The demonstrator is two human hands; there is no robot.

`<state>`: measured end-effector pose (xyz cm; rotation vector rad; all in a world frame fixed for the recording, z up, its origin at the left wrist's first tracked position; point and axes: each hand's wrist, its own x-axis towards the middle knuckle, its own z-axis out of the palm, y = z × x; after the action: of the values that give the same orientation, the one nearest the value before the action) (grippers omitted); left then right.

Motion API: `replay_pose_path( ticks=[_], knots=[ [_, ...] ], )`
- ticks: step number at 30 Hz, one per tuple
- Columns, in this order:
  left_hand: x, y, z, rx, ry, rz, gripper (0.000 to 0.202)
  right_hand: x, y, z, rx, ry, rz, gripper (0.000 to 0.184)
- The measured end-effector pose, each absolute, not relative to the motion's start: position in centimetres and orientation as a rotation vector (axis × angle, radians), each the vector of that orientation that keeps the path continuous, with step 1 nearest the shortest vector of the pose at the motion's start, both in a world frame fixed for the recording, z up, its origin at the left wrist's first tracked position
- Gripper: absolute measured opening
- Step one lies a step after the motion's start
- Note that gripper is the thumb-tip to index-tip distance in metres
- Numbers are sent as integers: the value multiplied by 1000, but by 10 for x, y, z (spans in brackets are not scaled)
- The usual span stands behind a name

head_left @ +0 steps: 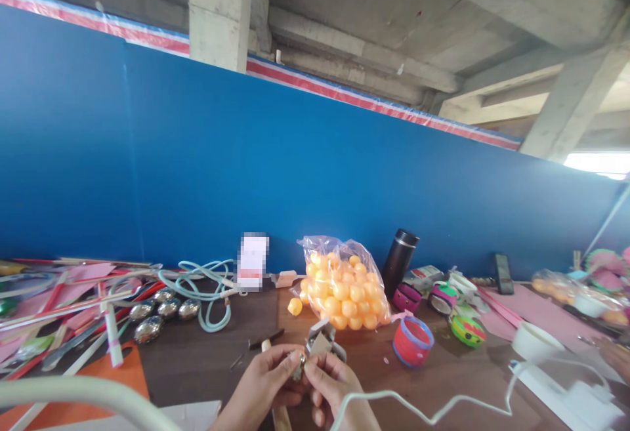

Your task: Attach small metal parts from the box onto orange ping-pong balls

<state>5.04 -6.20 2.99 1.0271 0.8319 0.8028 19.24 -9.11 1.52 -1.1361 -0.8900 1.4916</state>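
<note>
Low in the middle of the view, my left hand point(268, 375) is closed, its thumb and finger pinching a small shiny metal piece point(298, 367). My right hand point(337, 384) meets it from the other side, fingertips also pinched at the piece, whose exact kind is too small to tell. Under my hands lies a hammer with a wooden handle point(281, 418), partly hidden by my left hand. Just beyond my fingertips are a metal object and a bit of brown cardboard point(322, 344).
A clear bag of orange balls point(344, 290) stands ahead, with a black bottle point(399, 264) behind it. A red-blue ring-shaped container point(413, 341) sits right. Silver balls point(148, 330), a pale hose point(216, 309) and clutter lie left. A white cable point(418, 411) crosses at lower right.
</note>
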Motion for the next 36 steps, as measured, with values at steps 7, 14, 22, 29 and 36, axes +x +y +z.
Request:
replay_pose_path(
  ticks=[7, 14, 22, 29, 36],
  knots=[
    [51, -62, 29, 1029, 829, 801, 47, 190, -95, 19, -1118, -853, 1493, 38],
    [51, -60, 22, 1031, 800, 821, 44, 189, -92, 17, -1102, -841, 1491, 39],
    [49, -63, 27, 1003, 795, 799, 44, 189, -93, 13, -1077, -856, 1495, 41],
    [49, -64, 34, 1006, 805, 799, 46, 188, -91, 9, -1081, -871, 1472, 41],
    [50, -63, 32, 1006, 799, 810, 46, 188, -91, 7, -1118, -893, 1438, 42]
  ],
)
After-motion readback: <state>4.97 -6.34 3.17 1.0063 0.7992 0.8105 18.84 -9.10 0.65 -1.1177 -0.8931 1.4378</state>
